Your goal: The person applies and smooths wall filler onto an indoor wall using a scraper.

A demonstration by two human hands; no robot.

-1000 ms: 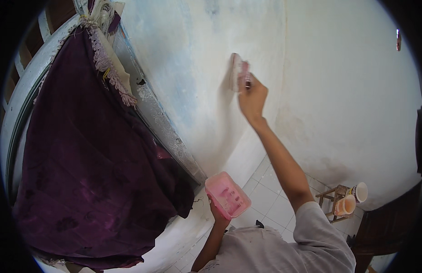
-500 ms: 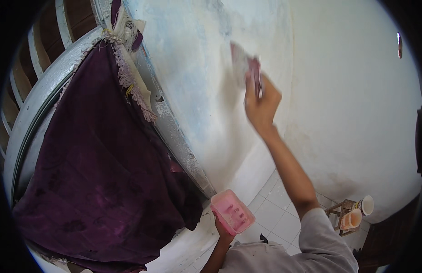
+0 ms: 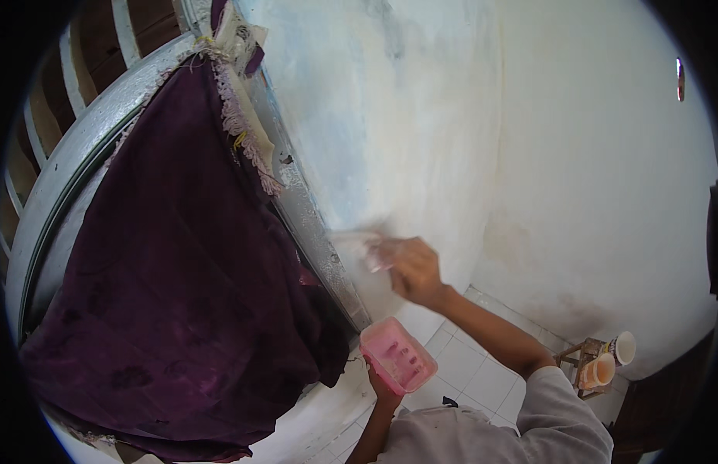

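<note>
Right hand (image 3: 417, 271) tight round one blurred scraper (image 3: 378, 258), left hand (image 3: 384, 392) round one pink tub (image 3: 397, 357); two pots (image 3: 597, 372) beyond

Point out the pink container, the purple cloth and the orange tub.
Pink container (image 3: 395, 365), head view: its inner bottom.
Purple cloth (image 3: 185, 263), head view: middle of its hanging folds.
Orange tub (image 3: 591, 376), head view: its outer side wall.
</note>
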